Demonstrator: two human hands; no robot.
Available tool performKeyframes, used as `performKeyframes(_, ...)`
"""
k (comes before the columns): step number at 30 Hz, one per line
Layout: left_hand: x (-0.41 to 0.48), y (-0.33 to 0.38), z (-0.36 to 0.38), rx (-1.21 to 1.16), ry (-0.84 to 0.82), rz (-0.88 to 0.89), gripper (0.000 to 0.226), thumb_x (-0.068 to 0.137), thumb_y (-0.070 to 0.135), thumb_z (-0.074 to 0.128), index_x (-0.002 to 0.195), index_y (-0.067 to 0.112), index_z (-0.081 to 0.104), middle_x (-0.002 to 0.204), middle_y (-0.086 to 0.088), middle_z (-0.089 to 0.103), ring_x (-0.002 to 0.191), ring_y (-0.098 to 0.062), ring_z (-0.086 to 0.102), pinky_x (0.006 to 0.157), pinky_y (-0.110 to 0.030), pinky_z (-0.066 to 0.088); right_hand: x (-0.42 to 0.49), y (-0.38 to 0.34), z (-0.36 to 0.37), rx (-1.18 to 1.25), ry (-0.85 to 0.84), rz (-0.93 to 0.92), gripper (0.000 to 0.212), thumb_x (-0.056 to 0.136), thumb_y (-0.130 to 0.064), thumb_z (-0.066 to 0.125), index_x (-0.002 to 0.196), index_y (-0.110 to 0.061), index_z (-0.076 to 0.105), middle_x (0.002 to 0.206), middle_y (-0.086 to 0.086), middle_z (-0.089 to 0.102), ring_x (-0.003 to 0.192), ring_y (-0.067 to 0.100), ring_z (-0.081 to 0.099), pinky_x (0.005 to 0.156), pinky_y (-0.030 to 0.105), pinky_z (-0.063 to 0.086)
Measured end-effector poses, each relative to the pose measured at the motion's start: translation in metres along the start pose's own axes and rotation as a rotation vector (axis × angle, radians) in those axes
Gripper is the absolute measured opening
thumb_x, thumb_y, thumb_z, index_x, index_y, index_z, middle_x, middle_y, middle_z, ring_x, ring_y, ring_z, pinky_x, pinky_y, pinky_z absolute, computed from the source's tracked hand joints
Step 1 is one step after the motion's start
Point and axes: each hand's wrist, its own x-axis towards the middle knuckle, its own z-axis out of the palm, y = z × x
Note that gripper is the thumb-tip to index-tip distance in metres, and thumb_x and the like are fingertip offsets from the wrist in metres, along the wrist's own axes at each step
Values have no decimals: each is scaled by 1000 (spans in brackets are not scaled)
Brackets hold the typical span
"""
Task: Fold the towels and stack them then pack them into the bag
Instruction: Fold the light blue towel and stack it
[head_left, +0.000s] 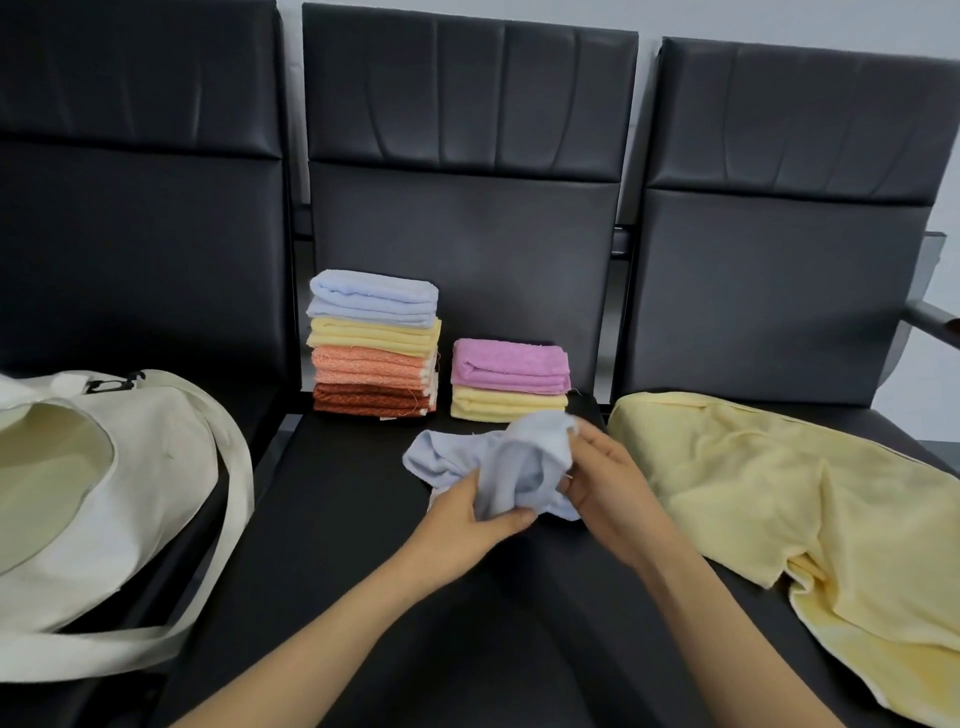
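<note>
Both hands are closed on the blue towel (511, 470). The left hand (467, 522) grips its bunched lower part with the thumb across the cloth. The right hand (608, 483) pinches an upper edge near a corner. The towel hangs crumpled between them, in front of the tall stack (374, 345) and just above the middle seat (337, 545).

The cloth looks thin, soft and very light, with no stiffness of its own. It will probably sag and fold wherever it is not held. The best hold seems to be two neighbouring corners, one in each hand, so the towel can be shaken flat and laid on the seat. Its edges look slightly frayed and should not be tugged hard.

The tall stack has blue, yellow, orange and rust layers and stands at the back of the seat. A short stack (509, 382) of a pink towel on a yellow one sits just right of it, directly behind the hands. A wide spreading motion could knock either pile.

Further right of the tall stack, an unfolded yellow towel (779, 493) sprawls over the next seat. To the stack's left, the cream bag (130, 467) lies open-mouthed, its strap (231, 493) trailing towards the middle seat.
</note>
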Motion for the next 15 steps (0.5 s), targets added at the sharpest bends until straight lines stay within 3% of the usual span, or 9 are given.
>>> performKeyframes(3,2,-4,-9,159,-70,-71,13,92,29,61,93,16,64,84,1,64,80,-6,59,74,-29,48,-1,-12,-11,197,165,-32,29,98,1,37,91,-13,61,73,-8,72,73,8,67,66,22,57)
performKeyframes(5,5,-5,-22,127,15,-127,21,91,33,60,84,13,60,75,3,56,73,-9,52,67,-25,40,10,-7,-21,301,308,6,25,88,4,45,80,-10,64,68,-3,70,64,11,67,64,27,56)
performKeyframes(7,8,1,-36,-36,154,-111,17,94,25,57,87,11,62,77,-1,60,77,-15,55,70,-26,40,37,3,-48,209,731,-188,11,67,-12,59,67,-1,64,61,8,64,54,18,63,57,30,51)
performKeyframes(9,6,12,-49,-198,248,-74,14,97,14,52,94,10,65,83,-6,68,80,-19,62,71,-28,47,58,20,-60,-7,1100,-318,26,67,-16,60,71,9,53,64,12,57,57,23,60,54,31,47)
performKeyframes(11,3,23,-58,-307,258,-70,15,95,8,53,97,10,68,90,-8,72,83,-21,67,73,-30,51,27,12,-54,-358,791,1,14,83,-4,51,85,9,53,78,11,60,73,24,59,62,30,47)
performKeyframes(12,1,27,-61,-318,234,-79,17,93,5,54,97,11,70,92,-8,73,85,-20,68,75,-32,53,20,10,-45,-544,449,103,14,89,-1,46,86,-1,59,79,6,62,77,22,57,65,28,46)
performKeyframes(13,-1,30,-62,-303,189,-93,18,92,4,56,97,12,72,95,-8,74,87,-21,68,79,-34,53,11,7,-51,-700,238,203,24,92,-1,43,80,-11,61,77,0,62,78,19,56,65,26,43)
performKeyframes(14,-2,32,-62,-263,139,-115,18,91,6,58,97,13,73,97,-9,74,90,-21,69,83,-35,53,5,9,-57,-825,106,237,30,94,-1,42,75,-17,59,75,-3,60,77,18,54,63,25,40)
performKeyframes(15,-3,33,-60,-207,91,-140,15,90,10,61,97,13,74,99,-10,73,93,-21,68,86,-37,53,4,14,-60,-929,99,226,31,95,-3,39,74,-17,58,77,-2,59,78,18,53,60,24,38)
